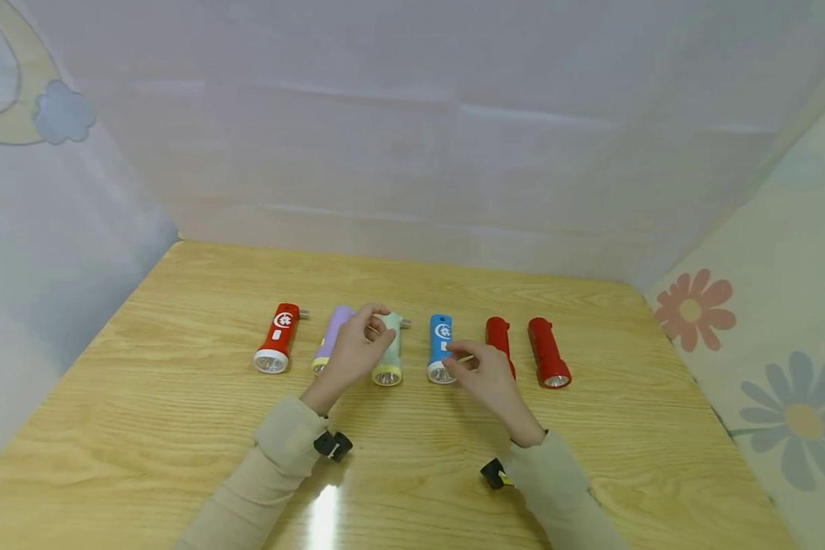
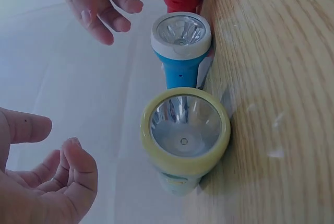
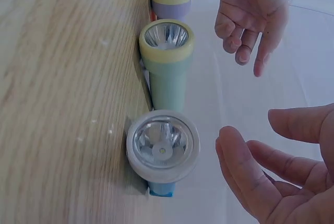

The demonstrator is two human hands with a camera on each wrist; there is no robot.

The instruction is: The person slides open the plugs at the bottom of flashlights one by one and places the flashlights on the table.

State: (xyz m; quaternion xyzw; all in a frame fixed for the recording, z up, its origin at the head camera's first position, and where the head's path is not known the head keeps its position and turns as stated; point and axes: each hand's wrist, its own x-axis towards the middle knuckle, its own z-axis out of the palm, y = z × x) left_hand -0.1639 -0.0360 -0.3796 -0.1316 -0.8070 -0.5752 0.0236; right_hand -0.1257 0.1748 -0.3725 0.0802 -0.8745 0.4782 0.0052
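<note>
Several flashlights lie in a row across the wooden table, lenses toward the person. My left hand (image 1: 356, 345) hovers over the purple flashlight (image 1: 334, 333) and the mint-green flashlight (image 1: 388, 359), its fingers loosely curved with nothing between them. Close by the blue flashlight (image 1: 441, 330) and a red flashlight (image 1: 498, 333) is my right hand (image 1: 484, 376), also empty, thumb and fingers apart. In the left wrist view a gap shows between the left hand (image 2: 47, 177) and the mint-green flashlight's yellow rim (image 2: 225, 130). The right wrist view shows the right hand (image 3: 282, 177) apart from the blue flashlight's white rim (image 3: 136, 164).
A red flashlight with a white head (image 1: 273, 344) lies at the left end, its metal plug prongs (image 1: 304, 314) sticking out. Another red flashlight (image 1: 547, 351) lies at the right end. The wooden table (image 1: 412, 489) is bordered by pale cloth walls (image 1: 412, 176) behind and at both sides.
</note>
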